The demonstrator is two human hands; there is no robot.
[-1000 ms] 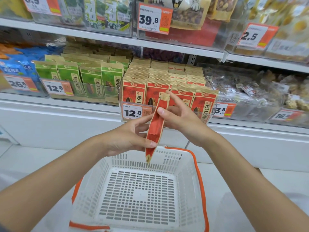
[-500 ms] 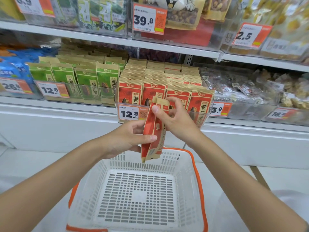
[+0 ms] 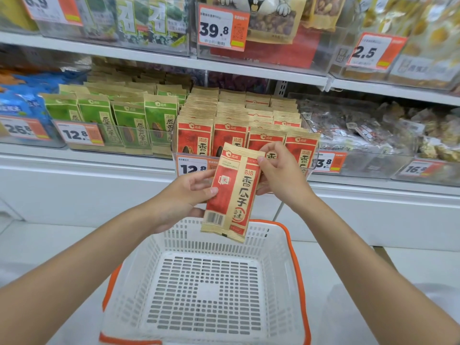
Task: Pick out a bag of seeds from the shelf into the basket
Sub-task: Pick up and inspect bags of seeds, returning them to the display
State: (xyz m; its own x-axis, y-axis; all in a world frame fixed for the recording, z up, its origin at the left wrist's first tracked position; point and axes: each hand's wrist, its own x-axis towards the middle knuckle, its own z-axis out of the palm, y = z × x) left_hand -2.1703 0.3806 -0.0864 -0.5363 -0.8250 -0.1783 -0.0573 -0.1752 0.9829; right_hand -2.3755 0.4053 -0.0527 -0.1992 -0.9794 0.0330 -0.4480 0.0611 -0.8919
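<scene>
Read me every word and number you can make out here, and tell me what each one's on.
"洽洽", "香瓜子": held bag
"原香瓜子": green bags
"6.9": top-left tag
"39.8": top-middle tag
"2.5": top-right tag
"12.8": tag below green bags
"12.8": tag behind held bag
"13.8": middle-right tag
"26.": far-left tag, last digit blurred
"16.": far-right tag, likewise
Small print, barcodes: unreadable.

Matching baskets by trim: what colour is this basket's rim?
Orange rim on a white basket; head view.
</scene>
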